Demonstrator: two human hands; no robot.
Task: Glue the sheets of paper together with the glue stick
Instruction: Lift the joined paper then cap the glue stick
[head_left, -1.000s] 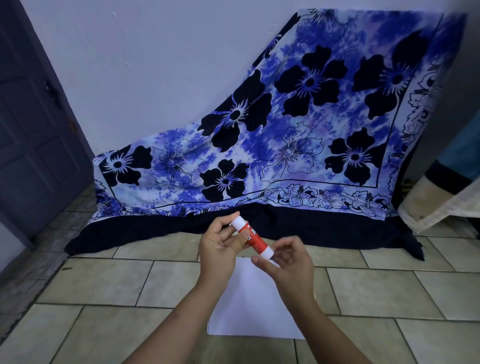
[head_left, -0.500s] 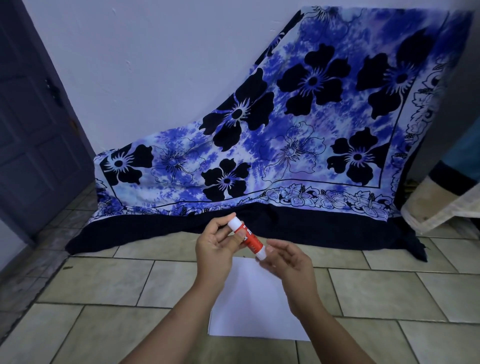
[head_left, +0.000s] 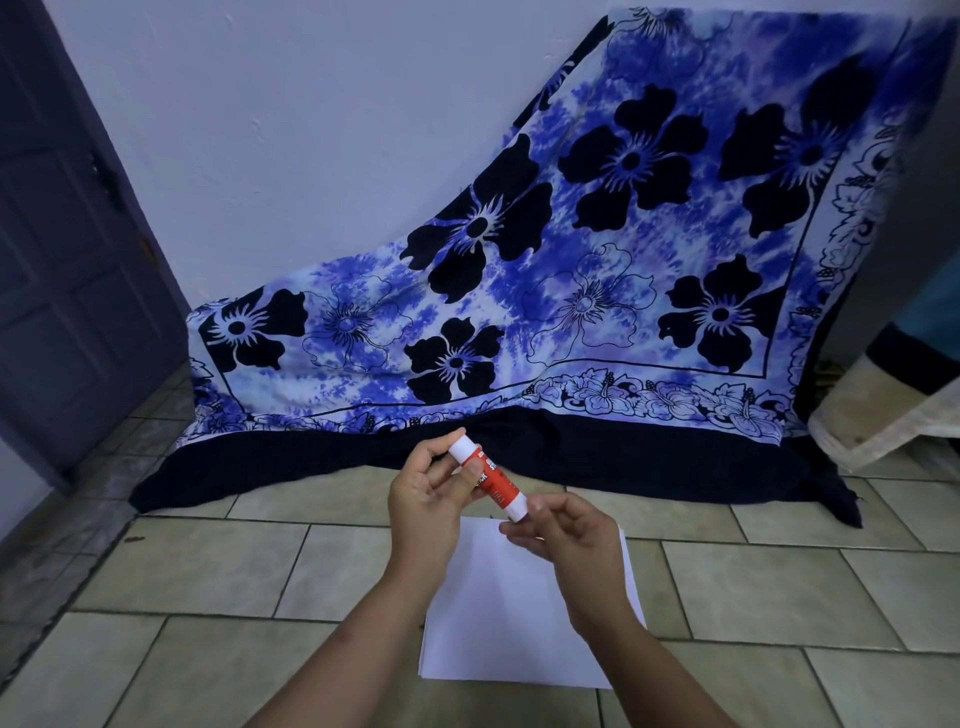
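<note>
Closed right fingers (head_left: 558, 506) back onto glue stick (head_left: 500, 489) lower white end; left fingers (head_left: 441, 448) gripping upper barrel, above paper sheets (head_left: 498, 623), lower centre.

place: looked like a room in a home | floor: was beige tiles (head_left: 208, 566) | wall (head_left: 311, 130): was plain, pale | door (head_left: 62, 260): dark, panelled, stood at left | floral cloth (head_left: 623, 270): hung against wall, reached onto tiles

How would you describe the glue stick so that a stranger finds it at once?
Find the blue flowered cloth against the wall, then the white paper on the tiled floor before it. Above the paper, the left hand and right hand hold a short tube: the glue stick, the only red thing, white at both ends.
</note>
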